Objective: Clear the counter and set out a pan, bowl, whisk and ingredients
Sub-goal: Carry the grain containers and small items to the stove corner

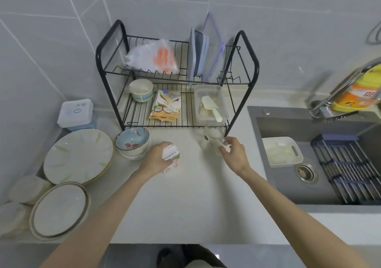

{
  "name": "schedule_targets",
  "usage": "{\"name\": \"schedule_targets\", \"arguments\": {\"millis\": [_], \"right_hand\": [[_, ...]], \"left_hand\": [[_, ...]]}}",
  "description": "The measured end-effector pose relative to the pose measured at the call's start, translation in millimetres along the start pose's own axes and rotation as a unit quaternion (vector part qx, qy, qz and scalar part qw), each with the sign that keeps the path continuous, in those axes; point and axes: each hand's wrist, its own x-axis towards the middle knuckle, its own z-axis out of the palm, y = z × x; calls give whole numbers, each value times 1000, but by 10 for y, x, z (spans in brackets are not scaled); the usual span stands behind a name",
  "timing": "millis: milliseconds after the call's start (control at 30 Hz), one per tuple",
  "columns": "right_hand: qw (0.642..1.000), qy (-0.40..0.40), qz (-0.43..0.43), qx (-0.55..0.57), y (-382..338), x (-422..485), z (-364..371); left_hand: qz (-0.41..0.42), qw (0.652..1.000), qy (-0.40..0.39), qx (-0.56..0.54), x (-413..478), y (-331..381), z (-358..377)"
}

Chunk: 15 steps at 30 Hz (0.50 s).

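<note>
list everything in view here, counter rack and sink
rack: one, black, counter back
bag: one, white-orange, top shelf
lids: several, bluish, top shelf
small bowls: stack, white-green, lower shelf
packet: one, coconut print, lower shelf
container: one, clear, lower shelf
box: one, white, left of rack
plates: two stacks, white, counter left
bowl: one, blue, beside plates
sink: one, grey, right
dish: one, white, in sink
bottle: one, yellow-orange, behind sink
carton: one, white, in left hand
glass: one, clear, in right hand
left hand: one, grips carton
right hand: one, holds glass
</note>
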Motion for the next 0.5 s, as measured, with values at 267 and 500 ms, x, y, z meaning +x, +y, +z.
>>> {"name": "schedule_targets", "arguments": {"millis": [267,500], "right_hand": [[979,-112,110,128,2,257,-36],[960,-168,119,189,-11,267,-93]], "left_hand": [[3,997,76,26,-16,3,79],[1,995,101,7,-37,77,101]]}}
